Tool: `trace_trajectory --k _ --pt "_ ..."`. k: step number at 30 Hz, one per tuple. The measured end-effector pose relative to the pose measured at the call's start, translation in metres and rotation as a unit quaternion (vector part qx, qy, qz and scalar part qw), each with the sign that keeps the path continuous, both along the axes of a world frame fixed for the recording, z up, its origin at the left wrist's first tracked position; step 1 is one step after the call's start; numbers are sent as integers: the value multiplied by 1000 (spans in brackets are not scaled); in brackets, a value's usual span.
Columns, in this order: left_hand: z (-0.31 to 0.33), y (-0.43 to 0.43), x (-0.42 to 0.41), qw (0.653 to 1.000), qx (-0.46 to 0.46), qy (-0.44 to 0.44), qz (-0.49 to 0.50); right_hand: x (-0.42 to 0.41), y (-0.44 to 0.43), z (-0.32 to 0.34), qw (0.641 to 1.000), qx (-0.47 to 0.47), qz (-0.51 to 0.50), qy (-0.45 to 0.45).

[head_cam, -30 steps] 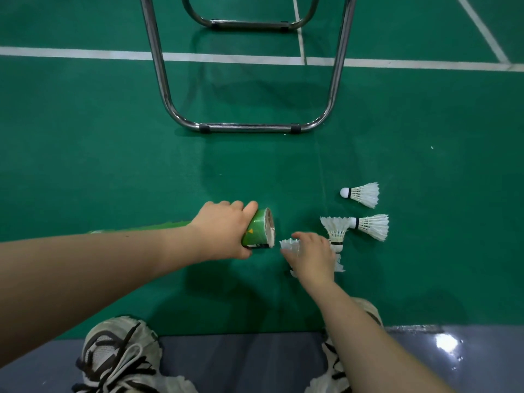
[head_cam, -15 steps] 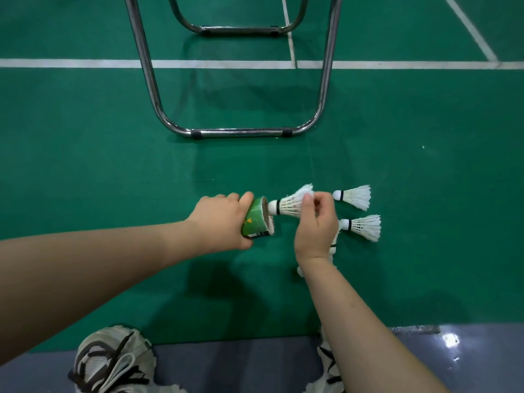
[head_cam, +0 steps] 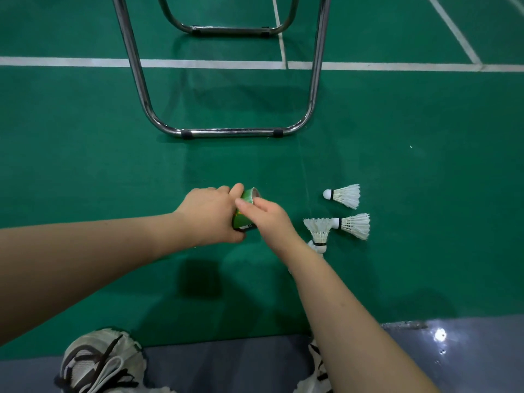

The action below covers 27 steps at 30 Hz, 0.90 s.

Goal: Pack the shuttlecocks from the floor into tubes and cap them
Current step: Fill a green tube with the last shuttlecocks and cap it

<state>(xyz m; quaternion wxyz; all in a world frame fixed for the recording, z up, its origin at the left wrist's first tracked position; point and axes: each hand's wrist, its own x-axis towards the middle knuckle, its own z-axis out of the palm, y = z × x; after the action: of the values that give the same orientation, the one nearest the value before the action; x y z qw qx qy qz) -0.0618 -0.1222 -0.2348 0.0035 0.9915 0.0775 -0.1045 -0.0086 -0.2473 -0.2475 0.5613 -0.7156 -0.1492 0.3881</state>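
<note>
My left hand (head_cam: 209, 215) grips a green shuttlecock tube (head_cam: 246, 199) near its open end, which points right and lies low over the green court floor. My right hand (head_cam: 269, 219) covers the tube's mouth, thumb lying on the tube wall; its fingers are hidden behind the hand. The shuttlecock it carried is out of sight. Three white feather shuttlecocks lie on the floor to the right: the far one (head_cam: 344, 195), the right one (head_cam: 354, 226), and the near one (head_cam: 318, 231) right beside my right wrist.
A chrome tubular chair frame (head_cam: 229, 133) stands on the floor just beyond the tube. White court lines (head_cam: 85, 62) run across farther back. My shoes (head_cam: 99, 364) rest on a grey floor strip (head_cam: 453, 350) at the near edge.
My right hand picked a shuttlecock off the floor, brought it cork-first to the tube mouth, and now sits right against the mouth with the shuttlecock no longer visible. The tube tilted slightly.
</note>
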Motion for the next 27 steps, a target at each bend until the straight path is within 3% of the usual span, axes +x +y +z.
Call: trace_trajectory --k 3,8,9,11,13,14,15,17,20,23,27 --pt "3 -3 -1 999 21 0 -27 12 -4 5 984 38 130 113" --pt "-5 -16 -4 995 42 7 -90 15 -14 -7 967 -46 214 131" --pt "-5 -16 -3 996 36 8 -81 14 -14 -8 975 -45 185 116" --pt "-3 -15 3 998 25 8 -56 15 -18 -7 998 -3 24 64" --pt "-1 -13 8 999 26 11 -42 23 -29 -5 984 52 -173 8" --pt "-1 -13 9 999 27 15 -39 27 -38 -4 971 37 -235 -24" --pt "-1 -14 9 999 26 20 -39 32 -47 -8 963 -18 -263 -61" --pt "-4 -20 6 998 26 26 -48 39 -66 -21 949 -181 -226 -123" --pt "-9 -30 3 996 35 35 -72 42 -90 -48 922 -345 -131 -114" --pt "-9 -35 2 995 34 41 -80 36 -103 -66 893 -438 -66 -83" --pt "-8 -33 3 996 31 38 -75 24 -103 -74 890 -451 -23 -64"
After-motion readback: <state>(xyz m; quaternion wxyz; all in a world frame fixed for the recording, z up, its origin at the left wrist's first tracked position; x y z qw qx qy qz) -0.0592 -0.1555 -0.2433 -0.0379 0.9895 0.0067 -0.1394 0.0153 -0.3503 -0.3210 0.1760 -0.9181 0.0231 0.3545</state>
